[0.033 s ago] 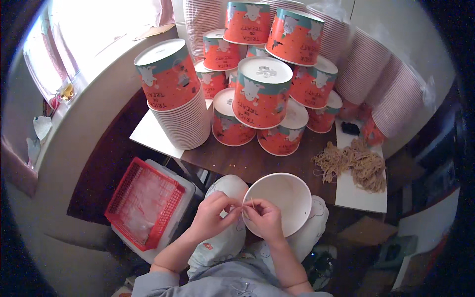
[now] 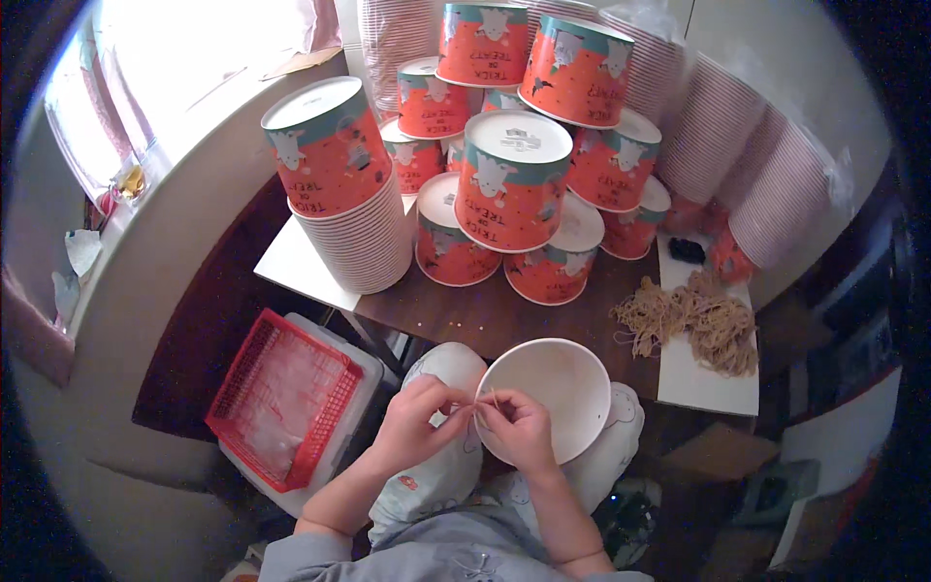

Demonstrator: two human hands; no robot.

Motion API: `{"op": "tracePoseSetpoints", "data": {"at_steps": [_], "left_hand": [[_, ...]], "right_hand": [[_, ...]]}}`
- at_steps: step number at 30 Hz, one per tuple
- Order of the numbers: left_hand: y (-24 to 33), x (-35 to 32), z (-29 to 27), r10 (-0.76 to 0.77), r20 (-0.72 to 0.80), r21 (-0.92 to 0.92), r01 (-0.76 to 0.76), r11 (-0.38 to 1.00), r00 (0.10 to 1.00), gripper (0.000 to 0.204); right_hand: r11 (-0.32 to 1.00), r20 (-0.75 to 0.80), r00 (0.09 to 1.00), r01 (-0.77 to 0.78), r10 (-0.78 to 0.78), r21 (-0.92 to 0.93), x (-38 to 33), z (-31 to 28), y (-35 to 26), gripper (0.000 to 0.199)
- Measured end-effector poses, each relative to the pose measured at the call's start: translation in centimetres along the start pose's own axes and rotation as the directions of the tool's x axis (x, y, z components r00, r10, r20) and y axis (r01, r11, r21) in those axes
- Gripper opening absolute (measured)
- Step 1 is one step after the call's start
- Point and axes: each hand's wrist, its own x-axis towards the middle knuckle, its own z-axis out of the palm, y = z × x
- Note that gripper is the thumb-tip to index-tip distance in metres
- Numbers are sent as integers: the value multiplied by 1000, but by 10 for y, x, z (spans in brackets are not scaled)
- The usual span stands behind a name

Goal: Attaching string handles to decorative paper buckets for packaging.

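A white-lined paper bucket (image 2: 574, 400) rests in my lap with its mouth facing up. At the bucket's left rim my left hand (image 2: 422, 419) pinches thumb and forefinger together. My right hand (image 2: 519, 427) touches the left one's fingertips, its own fingers closed in a pinch over the rim. A short end of thin tan string (image 2: 495, 396) sticks up between the fingertips. The rest of the string is hidden by my fingers. A small hole shows in the bucket's right side.
Upside-down orange-and-green buckets (image 2: 516, 184) are piled on the brown table (image 2: 427, 315). A nested bucket stack (image 2: 354, 238) stands left. Tangled tan strings (image 2: 693, 320) lie on a white board (image 2: 713, 393) at right. A red basket (image 2: 281, 403) sits on a plastic bin, lower left.
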Motion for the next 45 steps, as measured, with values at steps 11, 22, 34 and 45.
{"op": "tracePoseSetpoints", "data": {"at_steps": [11, 22, 34, 45], "left_hand": [[-1, -5, -5, 65, -17, 11, -65, 998, 998, 13], [-6, -29, -11, -119, 300, -129, 164, 978, 947, 20], [-6, -34, 3, -223, 303, -260, 305, 916, 926, 10], [0, -28, 4, 95, 155, 110, -113, 988, 983, 15]], "right_hand": [[975, 138, 989, -87, 59, 207, -4, 0, -3, 3], [974, 251, 964, -136, 88, 180, -31, -10, -2, 9], [997, 184, 980, -72, 69, 12, -37, -11, -3, 11], [998, 159, 987, 34, -24, -62, -43, -13, -1, 7]]}}
